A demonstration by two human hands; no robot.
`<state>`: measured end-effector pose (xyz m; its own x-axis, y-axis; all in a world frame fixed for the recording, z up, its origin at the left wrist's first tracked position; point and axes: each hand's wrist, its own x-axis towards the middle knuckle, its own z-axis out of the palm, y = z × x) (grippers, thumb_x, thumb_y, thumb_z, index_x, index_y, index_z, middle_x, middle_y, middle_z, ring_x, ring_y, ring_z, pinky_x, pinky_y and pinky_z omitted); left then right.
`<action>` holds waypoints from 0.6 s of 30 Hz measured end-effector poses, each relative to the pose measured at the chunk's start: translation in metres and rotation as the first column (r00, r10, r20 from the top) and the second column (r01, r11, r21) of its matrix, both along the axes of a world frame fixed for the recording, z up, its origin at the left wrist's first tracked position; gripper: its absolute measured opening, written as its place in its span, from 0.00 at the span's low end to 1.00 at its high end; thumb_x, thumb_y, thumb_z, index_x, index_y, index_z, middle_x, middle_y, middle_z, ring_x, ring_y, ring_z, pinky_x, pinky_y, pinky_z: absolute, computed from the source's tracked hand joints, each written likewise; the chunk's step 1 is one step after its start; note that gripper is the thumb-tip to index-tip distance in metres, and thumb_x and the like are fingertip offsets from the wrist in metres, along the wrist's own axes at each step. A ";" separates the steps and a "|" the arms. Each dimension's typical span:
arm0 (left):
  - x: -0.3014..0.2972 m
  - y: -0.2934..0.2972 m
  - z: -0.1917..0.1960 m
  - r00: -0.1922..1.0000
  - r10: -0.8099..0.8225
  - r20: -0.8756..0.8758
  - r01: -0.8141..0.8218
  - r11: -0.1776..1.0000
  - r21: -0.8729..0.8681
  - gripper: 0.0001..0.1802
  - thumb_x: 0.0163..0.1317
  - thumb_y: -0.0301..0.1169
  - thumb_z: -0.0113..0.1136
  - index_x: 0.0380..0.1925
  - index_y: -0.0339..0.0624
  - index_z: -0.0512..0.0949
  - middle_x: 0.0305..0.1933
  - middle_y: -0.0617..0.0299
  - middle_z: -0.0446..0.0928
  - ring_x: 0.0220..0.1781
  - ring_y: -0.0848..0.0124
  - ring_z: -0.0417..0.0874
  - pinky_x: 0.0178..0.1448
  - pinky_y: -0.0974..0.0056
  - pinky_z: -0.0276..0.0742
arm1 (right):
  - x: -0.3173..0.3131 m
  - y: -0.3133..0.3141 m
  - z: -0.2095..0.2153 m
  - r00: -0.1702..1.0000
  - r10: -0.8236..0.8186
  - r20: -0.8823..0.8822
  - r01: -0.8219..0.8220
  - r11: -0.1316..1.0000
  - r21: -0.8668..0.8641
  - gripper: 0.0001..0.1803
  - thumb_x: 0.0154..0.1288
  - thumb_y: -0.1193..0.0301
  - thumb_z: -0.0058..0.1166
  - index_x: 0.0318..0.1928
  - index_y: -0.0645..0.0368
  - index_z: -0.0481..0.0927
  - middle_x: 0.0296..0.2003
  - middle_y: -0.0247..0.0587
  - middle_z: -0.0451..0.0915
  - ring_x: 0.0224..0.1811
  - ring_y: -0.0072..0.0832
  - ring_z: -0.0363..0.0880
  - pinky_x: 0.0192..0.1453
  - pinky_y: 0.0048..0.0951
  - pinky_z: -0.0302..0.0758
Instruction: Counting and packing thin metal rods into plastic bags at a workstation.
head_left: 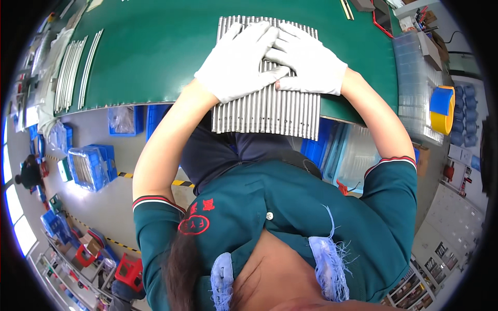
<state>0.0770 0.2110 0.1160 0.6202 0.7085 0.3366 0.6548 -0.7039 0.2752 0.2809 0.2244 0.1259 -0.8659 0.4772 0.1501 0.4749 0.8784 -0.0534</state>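
1. Probably, the metal rods (264,115) are stiff and fairly hefty as a group, though each one alone should be light; their smooth, round-looking sides would likely slide or roll against one another, more so under fabric gloves.
2. Hold seems best taken across the whole row, pressing in from its two outer sides, or at the ends overhanging the green surface (150,57); lifting from one spot could let the layer fan apart. Breakage looks unlikely, scuffing more so.
3. In looks, the rods are silver-grey and slender, packed parallel with dark lines between them; the near ends form a slightly uneven line, with small dark marks close to some tips.
4. They lie at the near edge of the surface, their ends projecting past it toward the person's lap.
5. Above the surface, the white-gloved left hand (236,62) and right hand (310,62) rest palm down on the rods, fingers extended and nearly flat, meeting over the middle of the row; they press on it without closing round any rod.
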 end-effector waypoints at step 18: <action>-0.038 0.003 -0.002 1.000 -0.004 -0.003 0.004 1.000 -0.016 0.37 0.57 0.49 0.57 0.60 0.34 0.66 0.62 0.44 0.66 0.64 0.53 0.66 0.70 0.55 0.55 | -0.039 0.006 -0.004 0.996 0.051 -0.077 -0.052 0.999 -0.007 0.31 0.58 0.50 0.50 0.54 0.61 0.71 0.54 0.49 0.70 0.62 0.41 0.63 0.71 0.40 0.53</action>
